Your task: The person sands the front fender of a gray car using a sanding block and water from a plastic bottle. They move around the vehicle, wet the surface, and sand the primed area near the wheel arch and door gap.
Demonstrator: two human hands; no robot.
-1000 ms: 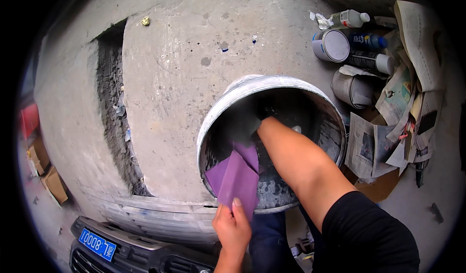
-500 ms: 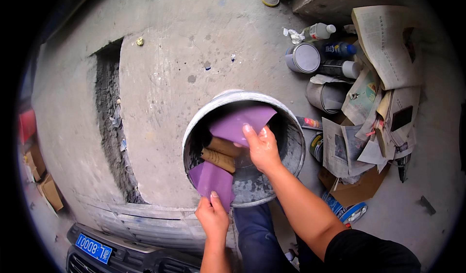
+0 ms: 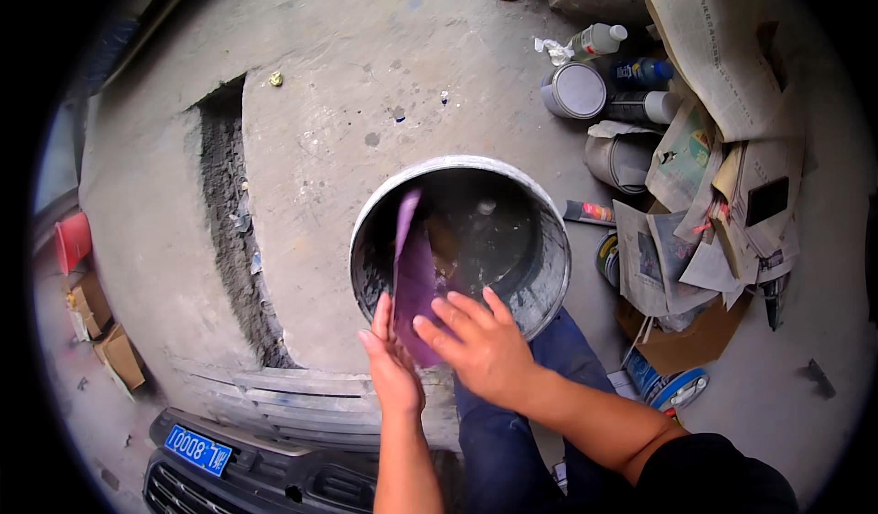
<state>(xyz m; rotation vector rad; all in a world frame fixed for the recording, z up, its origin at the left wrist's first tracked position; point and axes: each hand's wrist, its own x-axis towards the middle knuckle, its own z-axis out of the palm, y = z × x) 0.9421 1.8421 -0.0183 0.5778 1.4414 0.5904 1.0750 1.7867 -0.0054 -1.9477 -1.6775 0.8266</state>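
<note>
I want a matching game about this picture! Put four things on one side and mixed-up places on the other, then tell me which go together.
Things:
1. Purple sheet
2. Red container
3. Newspapers
4. Blue plate

Places:
A. In a messy heap on the right
B. On the dark bumper
C. Lower end between the left hand and right hand
D. Far left, above the cardboard boxes in the picture

Right pairs: 1-C, 2-D, 3-A, 4-B
</note>
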